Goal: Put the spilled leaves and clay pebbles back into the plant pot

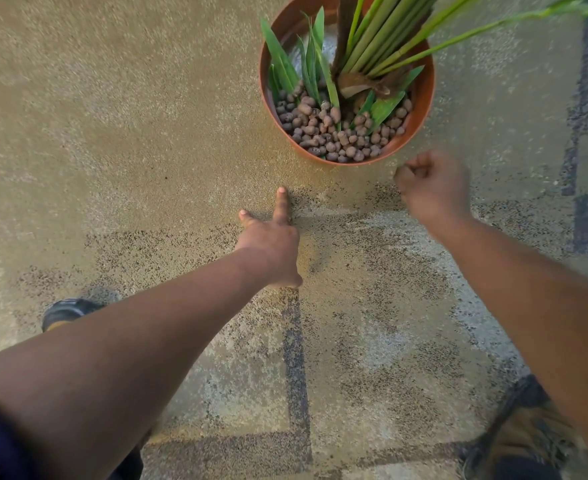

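A terracotta plant pot [422,98] stands on the carpet at the top centre, holding green stalks, loose green leaves [282,62] and brown clay pebbles [334,133] heaped along its near side. My left hand [272,240] rests on the carpet below the pot, index finger and thumb stretched out, nothing in it. My right hand [431,188] hovers just below the pot's near rim, fingers curled into a fist; whether it holds anything is hidden. I see no loose leaves or pebbles on the carpet.
Beige speckled carpet [112,133] with dark stripes covers the floor. A dark shoe [65,311] shows at the lower left and another foot [524,441] at the lower right.
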Demonstrator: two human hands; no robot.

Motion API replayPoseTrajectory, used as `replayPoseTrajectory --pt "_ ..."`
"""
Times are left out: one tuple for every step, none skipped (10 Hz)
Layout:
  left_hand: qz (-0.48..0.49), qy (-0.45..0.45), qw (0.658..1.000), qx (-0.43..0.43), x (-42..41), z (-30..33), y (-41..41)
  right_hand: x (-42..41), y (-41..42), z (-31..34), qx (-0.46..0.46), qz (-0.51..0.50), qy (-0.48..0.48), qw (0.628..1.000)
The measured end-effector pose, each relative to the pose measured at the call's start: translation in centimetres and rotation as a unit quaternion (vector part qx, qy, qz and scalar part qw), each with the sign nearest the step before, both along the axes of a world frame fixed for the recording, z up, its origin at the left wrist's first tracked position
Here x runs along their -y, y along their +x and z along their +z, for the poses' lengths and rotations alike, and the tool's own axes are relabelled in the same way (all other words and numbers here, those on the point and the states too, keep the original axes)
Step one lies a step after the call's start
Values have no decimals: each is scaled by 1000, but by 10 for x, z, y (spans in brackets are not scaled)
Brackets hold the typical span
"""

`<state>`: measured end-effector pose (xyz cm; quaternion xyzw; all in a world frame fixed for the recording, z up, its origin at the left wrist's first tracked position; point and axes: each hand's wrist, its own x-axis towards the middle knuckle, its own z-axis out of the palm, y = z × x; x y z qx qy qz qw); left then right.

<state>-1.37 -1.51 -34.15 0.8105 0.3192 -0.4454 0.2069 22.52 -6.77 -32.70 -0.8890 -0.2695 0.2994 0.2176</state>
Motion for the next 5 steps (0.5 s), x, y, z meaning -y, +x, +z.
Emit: replayPoseTrajectory --pt "-5 -1 1000 9 -4 4 -1 3 -29 37 5 -14 163 987" --pt "-10 -13 1000 18 -9 8 -2 -5 -45 60 30 22 237 971" --pt "49 -7 995 82 -23 22 -6 -28 -53 74 80 107 274 952" --pt "141 53 958 246 -29 40 -10 -39 -49 72 79 146 246 955" --pt "136 227 865 426 -28 58 -9 -35 -54 65 100 184 214 954"
